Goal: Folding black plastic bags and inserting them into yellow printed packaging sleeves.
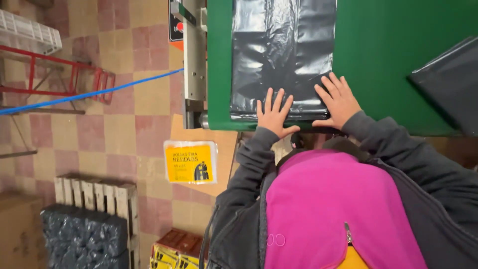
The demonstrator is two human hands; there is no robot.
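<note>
A glossy black plastic bag stack [281,50] lies flat on a green table [388,45], running from the near edge toward the far side. My left hand [274,113] presses flat on the bag's near left corner, fingers spread. My right hand [338,99] lies flat on its near right corner, fingers apart too. Both hands rest on the bag without gripping it. My grey sleeves and pink top fill the lower right.
Another black bag [448,79] lies at the table's right. A yellow-labelled packet [190,162] lies on cardboard on the tiled floor. A wooden pallet with dark wrapped bundles [84,234], a red frame [74,74] and a blue hose [89,93] are at left.
</note>
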